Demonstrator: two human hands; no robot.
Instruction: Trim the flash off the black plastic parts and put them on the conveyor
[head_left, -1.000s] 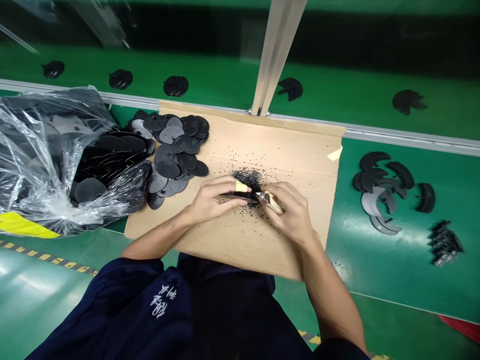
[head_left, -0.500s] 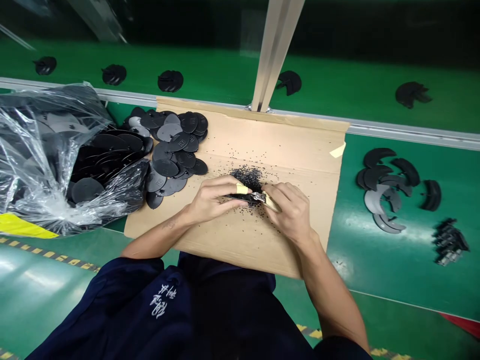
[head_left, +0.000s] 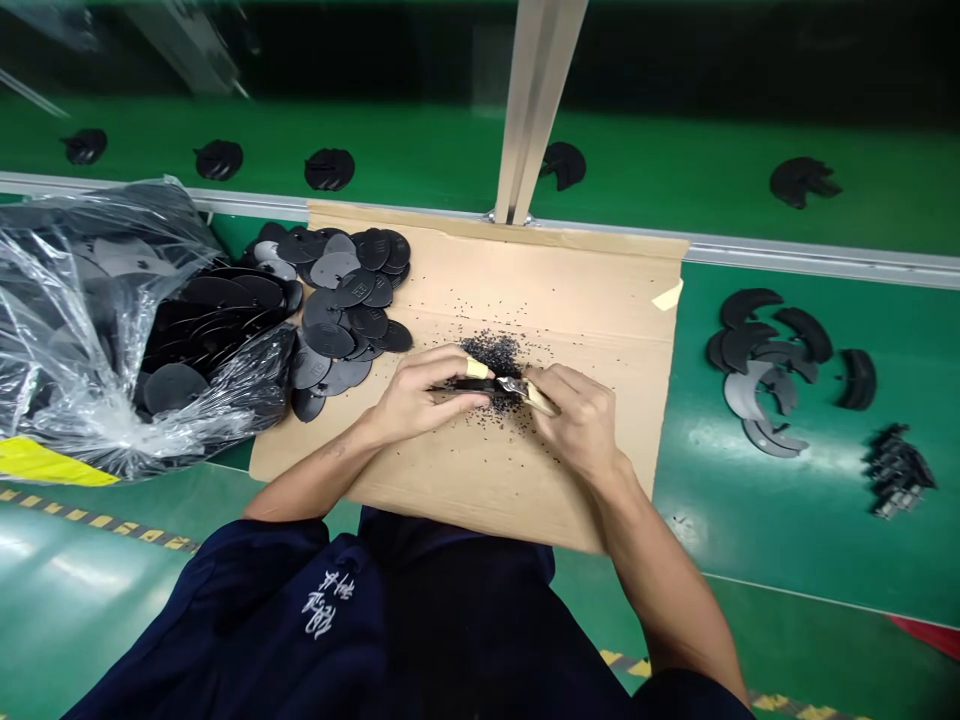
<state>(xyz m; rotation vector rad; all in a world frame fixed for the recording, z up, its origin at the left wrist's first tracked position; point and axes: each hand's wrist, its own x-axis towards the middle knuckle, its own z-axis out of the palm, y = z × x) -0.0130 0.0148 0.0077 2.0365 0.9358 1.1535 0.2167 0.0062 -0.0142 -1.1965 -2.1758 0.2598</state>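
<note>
My left hand (head_left: 412,400) is closed on a black plastic disc (head_left: 469,385), seen nearly edge-on between thumb and fingers. One of its fingertips wears a yellowish wrap. In my right hand (head_left: 581,420) is a pair of nippers (head_left: 513,386) with metal jaws and cream handles. The jaws lie against the disc's right edge; whether they are closed I cannot tell. Just beyond both hands, a heap of tiny black bits (head_left: 491,350) spreads over the cardboard sheet (head_left: 450,475). Overlapping black discs (head_left: 330,340) lie on the cardboard's left side.
A clear plastic bag (head_left: 82,330) full of black discs stands at the left. On the green table (head_left: 690,420) to the right lie black curved pieces (head_left: 750,345) and a cluster of small black parts (head_left: 896,470). A metal post (head_left: 536,110) rises behind the cardboard.
The disc and nippers have shifted slightly between my hands, and my left thumb sits a little farther from the fingers. The view has moved a little. Both hands keep their hold.
</note>
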